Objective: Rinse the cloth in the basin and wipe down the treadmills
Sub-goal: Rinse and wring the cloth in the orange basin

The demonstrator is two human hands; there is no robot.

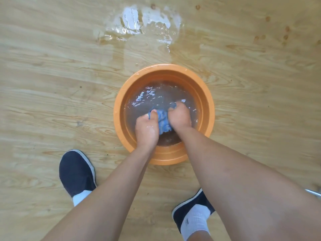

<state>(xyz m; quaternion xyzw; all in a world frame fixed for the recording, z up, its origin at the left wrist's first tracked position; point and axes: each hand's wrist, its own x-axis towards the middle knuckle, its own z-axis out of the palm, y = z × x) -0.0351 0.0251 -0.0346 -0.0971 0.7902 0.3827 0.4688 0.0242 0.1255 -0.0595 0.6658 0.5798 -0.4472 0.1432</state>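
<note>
On a pale wood-grain floor (52,70), seen from directly above through a head-worn camera, sits a round orange plastic basin (119,108) holding cloudy, slightly greyish water (156,94). Two bare forearms reach down from the lower edge of the view into the basin. Both hands are inside it, close together just below its centre, with a crumpled blue cloth (163,121) bunched between them at the water's surface. The left hand (146,127) has its fingers curled tightly around the left part of the cloth, a small blue fold showing past its knuckles. The right hand (179,116) is likewise clenched around the right part of the cloth, with a thin blue edge peeking out by its thumb. The two fists nearly touch, separated only by the wad of fabric. Beyond the basin, towards the top of the view, a wide puddle (144,23) of spilled water shines on the floor. Near the bottom, two feet stand either side of the arms: the left shoe (76,173) is dark navy with a white sole edge, and the right shoe (178,214) matches it, both worn with white socks.
</note>
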